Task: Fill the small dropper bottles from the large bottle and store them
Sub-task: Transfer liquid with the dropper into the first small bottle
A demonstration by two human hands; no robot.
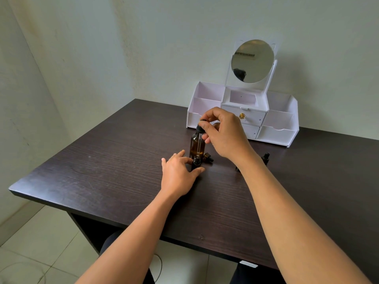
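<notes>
My right hand [225, 134] pinches the dropper [200, 129] bulb, left hand [178, 177] grips small bottle [196, 163] just before large bottle [192, 147]; a shaky tip could miss the neck and spill.

we've got bare table [92, 160] across left & lower centre of frame. mid-frame crowded: large bottle [192, 146], small bottle [196, 163] in front, dropper [198, 140] above it. white organizer [274, 133] blocks upper right, spare bottle [266, 157] rt of centre.

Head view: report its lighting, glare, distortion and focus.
Head view: soft, even light, faint shadows on the table; wide-angle bending of its edges and the walls; mirror reflects bright ceiling, no harsh glare; small dropper bottle in the left hand is dark, detail lost; dropper in the right hand glints; focus sharp.
</notes>
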